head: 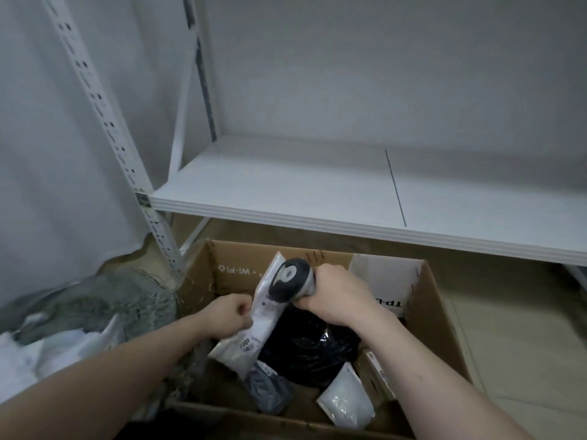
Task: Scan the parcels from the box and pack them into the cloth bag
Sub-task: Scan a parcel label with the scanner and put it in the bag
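My left hand [229,315] grips a long white parcel [251,325] by its left edge and holds it tilted above the open cardboard box [444,328]. My right hand [336,296] is closed around the handle of a grey and black barcode scanner [290,279], whose head sits against the parcel's upper end. Inside the box lie a black plastic parcel [311,347], a small grey parcel [270,392], a white padded parcel [346,401] and a small brown carton [378,373]. The grey woven cloth bag [95,309] lies to the left of the box with white parcels [38,354] in it.
A white metal shelf [317,192] runs above and behind the box, with its perforated upright [104,122] to the left. White sheeting hangs on the far left. Tiled floor shows to the right of the box.
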